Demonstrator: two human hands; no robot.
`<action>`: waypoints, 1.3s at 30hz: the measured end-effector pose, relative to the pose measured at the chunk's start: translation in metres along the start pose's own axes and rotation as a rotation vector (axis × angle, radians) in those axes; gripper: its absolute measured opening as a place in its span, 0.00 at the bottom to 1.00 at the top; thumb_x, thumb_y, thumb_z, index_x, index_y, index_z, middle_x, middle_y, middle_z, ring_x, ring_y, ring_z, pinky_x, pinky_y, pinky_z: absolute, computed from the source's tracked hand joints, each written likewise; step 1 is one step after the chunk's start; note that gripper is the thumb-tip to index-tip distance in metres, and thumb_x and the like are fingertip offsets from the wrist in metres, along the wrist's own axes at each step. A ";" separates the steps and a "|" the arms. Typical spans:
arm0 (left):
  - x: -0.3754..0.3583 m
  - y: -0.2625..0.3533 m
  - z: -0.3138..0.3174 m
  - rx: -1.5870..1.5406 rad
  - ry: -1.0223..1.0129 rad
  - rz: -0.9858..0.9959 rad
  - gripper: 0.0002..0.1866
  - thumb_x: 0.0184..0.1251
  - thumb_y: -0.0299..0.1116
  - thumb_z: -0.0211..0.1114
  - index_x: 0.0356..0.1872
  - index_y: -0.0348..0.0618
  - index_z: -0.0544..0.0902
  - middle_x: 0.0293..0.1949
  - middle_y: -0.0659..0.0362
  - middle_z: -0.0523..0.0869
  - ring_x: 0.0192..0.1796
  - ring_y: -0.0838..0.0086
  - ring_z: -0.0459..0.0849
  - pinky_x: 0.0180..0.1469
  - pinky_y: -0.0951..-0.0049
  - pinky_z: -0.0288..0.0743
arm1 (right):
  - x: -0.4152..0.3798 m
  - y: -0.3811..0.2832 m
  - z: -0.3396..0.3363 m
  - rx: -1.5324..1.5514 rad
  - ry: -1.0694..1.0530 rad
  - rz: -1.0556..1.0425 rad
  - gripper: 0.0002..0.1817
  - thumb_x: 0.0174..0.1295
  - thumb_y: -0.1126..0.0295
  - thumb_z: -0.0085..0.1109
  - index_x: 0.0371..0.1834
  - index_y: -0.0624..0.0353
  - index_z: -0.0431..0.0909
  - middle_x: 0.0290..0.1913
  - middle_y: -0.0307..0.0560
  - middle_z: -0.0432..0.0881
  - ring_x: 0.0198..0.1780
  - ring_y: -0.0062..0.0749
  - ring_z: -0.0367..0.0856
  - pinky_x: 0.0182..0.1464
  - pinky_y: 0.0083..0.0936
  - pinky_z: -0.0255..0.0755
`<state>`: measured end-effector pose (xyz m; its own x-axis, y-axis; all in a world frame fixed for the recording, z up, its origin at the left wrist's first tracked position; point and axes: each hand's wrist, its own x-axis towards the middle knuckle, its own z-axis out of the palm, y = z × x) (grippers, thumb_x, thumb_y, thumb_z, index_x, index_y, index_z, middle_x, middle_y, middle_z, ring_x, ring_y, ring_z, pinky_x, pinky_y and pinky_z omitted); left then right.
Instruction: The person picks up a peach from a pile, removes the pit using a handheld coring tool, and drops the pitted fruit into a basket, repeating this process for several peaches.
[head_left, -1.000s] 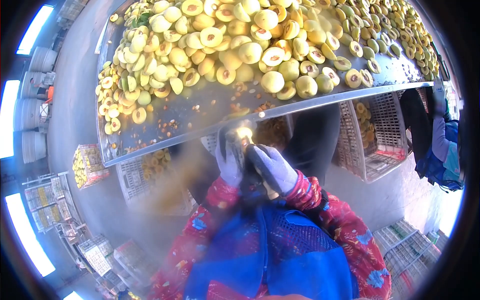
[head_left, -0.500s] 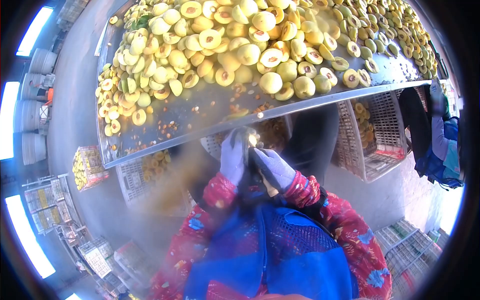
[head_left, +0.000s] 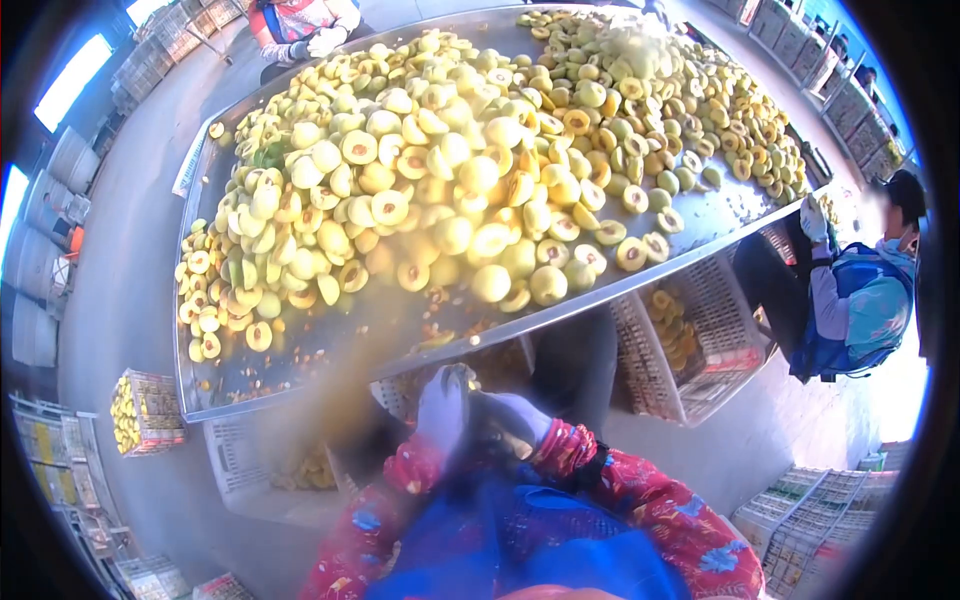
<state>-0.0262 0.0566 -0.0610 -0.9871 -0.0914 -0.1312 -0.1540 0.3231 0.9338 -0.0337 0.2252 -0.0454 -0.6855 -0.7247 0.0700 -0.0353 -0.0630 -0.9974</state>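
Note:
In the head view, a large heap of yellow-green halved stone fruit (head_left: 390, 207), like peaches, covers a metal table (head_left: 290, 350). Many cut faces show reddish pits. Both my hands are gloved and close together just below the table's near edge. My left hand (head_left: 445, 405) is closed around a piece of this fruit (head_left: 471, 381), of which only a small blurred part shows. In my closed right hand (head_left: 522, 415) is a small tool with a light handle (head_left: 516, 445); its working end is hidden.
Plastic crates (head_left: 690, 385) holding fruit stand beneath the near edge; another fruit-filled crate (head_left: 155, 410) is left of the table. A co-worker (head_left: 865, 290) sits at the right, another person (head_left: 305, 30) at the far left corner. Large tubs (head_left: 35, 330) line the left wall.
The view has tilted up, so more of the table and both other people show. My hands stay together; the pale fruit piece between them is now less visible.

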 end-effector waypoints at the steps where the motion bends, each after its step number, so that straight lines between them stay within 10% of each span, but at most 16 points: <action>1: -0.007 0.029 -0.004 0.079 0.033 0.024 0.12 0.74 0.32 0.51 0.42 0.35 0.79 0.36 0.44 0.85 0.41 0.52 0.85 0.44 0.61 0.77 | -0.006 -0.003 -0.001 0.109 0.031 -0.008 0.28 0.63 0.59 0.61 0.60 0.66 0.70 0.46 0.47 0.81 0.45 0.34 0.81 0.47 0.31 0.75; 6: -0.007 0.016 -0.007 -0.157 -0.083 -0.072 0.14 0.75 0.35 0.50 0.41 0.36 0.80 0.35 0.47 0.86 0.41 0.53 0.84 0.46 0.63 0.76 | -0.014 -0.021 0.008 0.942 -0.027 0.202 0.21 0.69 0.63 0.55 0.61 0.62 0.70 0.39 0.41 0.79 0.32 0.24 0.78 0.31 0.21 0.72; 10: -0.013 0.019 -0.012 -0.247 -0.127 -0.186 0.16 0.75 0.36 0.46 0.41 0.36 0.80 0.39 0.46 0.84 0.41 0.56 0.84 0.48 0.61 0.75 | -0.001 -0.032 0.012 1.322 0.023 0.675 0.21 0.73 0.50 0.44 0.40 0.56 0.77 0.22 0.33 0.70 0.21 0.19 0.66 0.24 0.16 0.61; 13: -0.019 0.019 -0.010 -0.298 0.040 -0.036 0.12 0.72 0.32 0.51 0.43 0.34 0.79 0.42 0.45 0.83 0.43 0.55 0.83 0.49 0.61 0.76 | 0.007 -0.005 0.013 1.755 -0.462 0.493 0.24 0.74 0.49 0.38 0.27 0.52 0.74 0.16 0.34 0.68 0.16 0.23 0.63 0.19 0.18 0.55; 15: -0.017 -0.005 -0.003 -0.309 0.165 0.136 0.12 0.74 0.31 0.51 0.44 0.34 0.79 0.39 0.53 0.85 0.40 0.69 0.83 0.44 0.72 0.76 | 0.008 -0.030 0.015 1.733 -0.270 0.581 0.24 0.75 0.49 0.38 0.28 0.52 0.75 0.16 0.34 0.68 0.15 0.22 0.62 0.18 0.19 0.54; 18: -0.020 -0.006 -0.009 -0.211 0.269 0.271 0.11 0.69 0.28 0.53 0.44 0.32 0.80 0.41 0.47 0.84 0.43 0.59 0.83 0.48 0.66 0.76 | 0.012 -0.031 0.022 1.824 -0.231 0.535 0.22 0.75 0.48 0.36 0.40 0.52 0.76 0.15 0.31 0.67 0.14 0.18 0.60 0.17 0.19 0.53; 28: -0.022 0.040 -0.024 -0.912 0.224 -0.112 0.13 0.76 0.36 0.51 0.44 0.35 0.78 0.39 0.54 0.85 0.38 0.72 0.83 0.44 0.75 0.76 | 0.028 -0.031 0.035 1.850 -0.279 0.473 0.22 0.75 0.46 0.36 0.47 0.49 0.75 0.16 0.28 0.66 0.15 0.16 0.60 0.20 0.16 0.52; 31: -0.022 0.036 -0.038 -0.473 0.170 -0.057 0.14 0.77 0.37 0.51 0.47 0.36 0.78 0.38 0.56 0.84 0.38 0.72 0.83 0.46 0.76 0.76 | 0.031 -0.029 0.030 1.747 -0.265 0.557 0.17 0.73 0.55 0.45 0.48 0.56 0.74 0.19 0.37 0.70 0.19 0.28 0.68 0.24 0.24 0.62; 34: -0.027 0.018 -0.043 -0.665 0.113 -0.085 0.13 0.76 0.34 0.50 0.49 0.35 0.78 0.41 0.57 0.83 0.42 0.75 0.82 0.46 0.76 0.76 | 0.031 -0.009 0.025 0.326 -0.133 0.161 0.16 0.67 0.63 0.49 0.50 0.63 0.71 0.26 0.52 0.75 0.28 0.44 0.75 0.31 0.35 0.69; 39: -0.022 -0.010 -0.043 -0.899 0.064 -0.275 0.14 0.76 0.34 0.50 0.50 0.35 0.77 0.44 0.58 0.83 0.44 0.77 0.81 0.49 0.76 0.75 | 0.036 -0.012 0.040 -0.493 0.055 0.237 0.16 0.66 0.63 0.51 0.48 0.66 0.69 0.24 0.58 0.79 0.30 0.55 0.82 0.31 0.43 0.73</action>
<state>-0.0008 0.0148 -0.0536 -0.9126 -0.1163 -0.3919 -0.2644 -0.5634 0.7828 -0.0289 0.1724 -0.0302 -0.7529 -0.6419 -0.1452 -0.2030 0.4364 -0.8766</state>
